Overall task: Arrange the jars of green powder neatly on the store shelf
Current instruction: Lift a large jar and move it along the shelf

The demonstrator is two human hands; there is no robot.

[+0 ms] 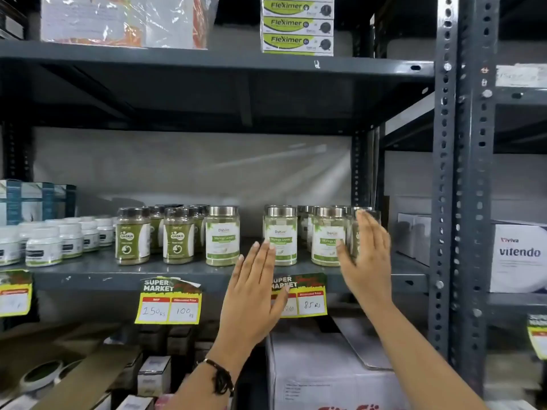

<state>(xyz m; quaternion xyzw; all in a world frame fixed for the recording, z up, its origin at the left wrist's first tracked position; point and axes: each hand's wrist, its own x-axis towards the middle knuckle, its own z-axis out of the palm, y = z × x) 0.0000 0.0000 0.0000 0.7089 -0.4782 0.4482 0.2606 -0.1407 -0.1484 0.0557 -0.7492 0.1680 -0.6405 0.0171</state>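
Flat hands (254, 291) flank silver-lidded green-powder jars (280, 235).

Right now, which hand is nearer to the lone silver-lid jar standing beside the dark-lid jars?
Left. The left hand is open just right of that jar; the right hand is far right, against the rightmost jars.

Soft, dim light is falling from the front, leaving the underside of the upper shelf (207, 93) dark, while glare is streaking the back wall (266, 164) and everything is looking slightly blurred, bending at the frame's edges.
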